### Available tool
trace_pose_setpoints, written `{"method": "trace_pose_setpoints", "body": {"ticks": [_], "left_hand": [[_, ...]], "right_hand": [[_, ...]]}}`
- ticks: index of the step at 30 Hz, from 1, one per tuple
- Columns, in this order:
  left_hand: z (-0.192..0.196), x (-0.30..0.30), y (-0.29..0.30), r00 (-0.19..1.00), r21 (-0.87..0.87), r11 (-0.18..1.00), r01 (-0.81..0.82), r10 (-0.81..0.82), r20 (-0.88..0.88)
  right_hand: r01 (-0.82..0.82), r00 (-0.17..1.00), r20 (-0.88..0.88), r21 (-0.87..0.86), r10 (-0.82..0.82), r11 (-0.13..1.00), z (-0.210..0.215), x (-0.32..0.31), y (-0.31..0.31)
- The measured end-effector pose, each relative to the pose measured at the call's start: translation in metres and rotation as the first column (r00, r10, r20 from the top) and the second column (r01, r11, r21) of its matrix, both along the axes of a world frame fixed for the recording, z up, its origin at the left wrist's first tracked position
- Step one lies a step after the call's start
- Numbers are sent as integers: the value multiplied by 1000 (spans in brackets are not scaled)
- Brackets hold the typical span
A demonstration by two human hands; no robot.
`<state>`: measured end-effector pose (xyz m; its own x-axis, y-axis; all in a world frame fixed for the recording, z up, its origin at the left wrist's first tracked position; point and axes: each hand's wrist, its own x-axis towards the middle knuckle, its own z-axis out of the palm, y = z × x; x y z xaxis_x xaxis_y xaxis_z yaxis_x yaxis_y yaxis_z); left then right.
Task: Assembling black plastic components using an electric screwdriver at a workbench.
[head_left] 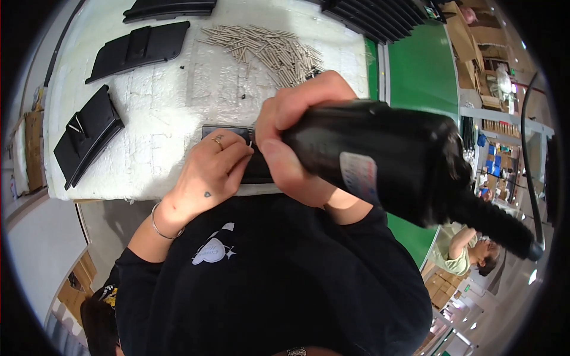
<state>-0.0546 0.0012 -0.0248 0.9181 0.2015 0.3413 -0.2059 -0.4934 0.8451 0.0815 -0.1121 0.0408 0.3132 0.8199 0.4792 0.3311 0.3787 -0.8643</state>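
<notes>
My right hand (303,136) is wrapped round the front of a black corded power tool (380,154), with a pale label on its side. The tool lies nearly level, its cable end off to the right. Its tip is mostly hidden behind my fingers. My left hand (215,166) is closed in a pinch at the tool's front, holding a thin metal pin (250,144) between thumb and fingers. Beneath both hands a black plastic part (256,171) lies at the table's near edge, largely covered by them.
A loose pile of metal pins (270,50) lies at the table's far side. Several black plastic parts, such as one panel (89,136), rest on the left of the white-covered table (154,160). Black parts (380,18) are stacked far right. Another person (463,249) is at right.
</notes>
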Motion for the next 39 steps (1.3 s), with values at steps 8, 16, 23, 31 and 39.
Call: {"method": "trace_pose_setpoints", "body": {"ticks": [8, 16, 23, 31, 39], "left_hand": [[0, 0, -2, 997, 69, 998, 11, -5, -80], [9, 11, -1, 996, 184, 980, 80, -75, -38], [18, 42, 0, 991, 236, 965, 119, -129, 27], [19, 72, -10, 970, 300, 926, 231, -244, 6], [7, 112, -17, 971, 333, 930, 156, -206, 119]], "right_hand": [[254, 915, -397, 430, -72, 866, 21, 32, -36], [671, 718, -367, 142, -591, 727, -14, 53, -54], [629, 750, -419, 211, -512, 748, -7, 51, -57], [643, 722, -461, 171, -516, 747, -18, 45, -60], [441, 874, -384, 368, -298, 819, 15, 40, -74]]}}
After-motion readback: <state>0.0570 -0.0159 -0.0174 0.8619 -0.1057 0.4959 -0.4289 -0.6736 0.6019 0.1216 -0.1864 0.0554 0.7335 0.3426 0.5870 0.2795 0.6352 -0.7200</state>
